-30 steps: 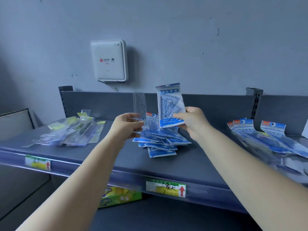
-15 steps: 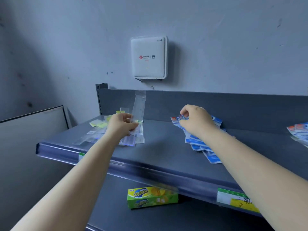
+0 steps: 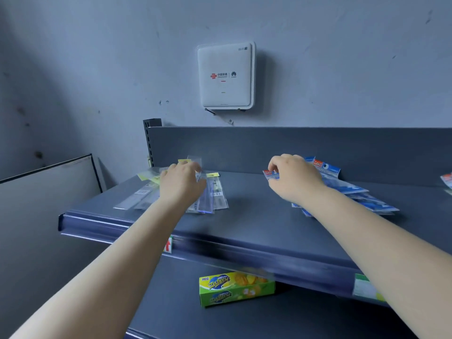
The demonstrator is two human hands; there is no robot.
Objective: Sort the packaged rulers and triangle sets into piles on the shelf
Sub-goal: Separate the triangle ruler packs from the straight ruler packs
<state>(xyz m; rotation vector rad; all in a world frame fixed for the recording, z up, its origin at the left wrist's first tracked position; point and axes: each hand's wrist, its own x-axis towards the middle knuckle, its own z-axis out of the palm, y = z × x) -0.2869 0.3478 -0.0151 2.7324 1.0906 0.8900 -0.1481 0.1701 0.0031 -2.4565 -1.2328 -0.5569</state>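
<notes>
Both hands over piles on the shelf (image 3: 244,216).
Left hand (image 3: 181,184) pinched a clear ruler packet (image 3: 199,172); right hand (image 3: 293,178), beside it, pinched a blue triangle-set packet (image 3: 270,174).

The left hand (image 3: 182,184) covers the middle of the pile of clear plastic ruler packs (image 3: 208,194), so you cannot tell how its fingers lie on them. The right hand (image 3: 293,178) hides part of the pile of blue and red triangle set packs (image 3: 352,189). One more blue and red pack (image 3: 447,179) is cut off by the right edge. The white and green price tag (image 3: 364,287) on the grey metal shelf (image 3: 256,216) is too blurry to read. The small red arrow tag (image 3: 168,245) is half behind the left arm
</notes>
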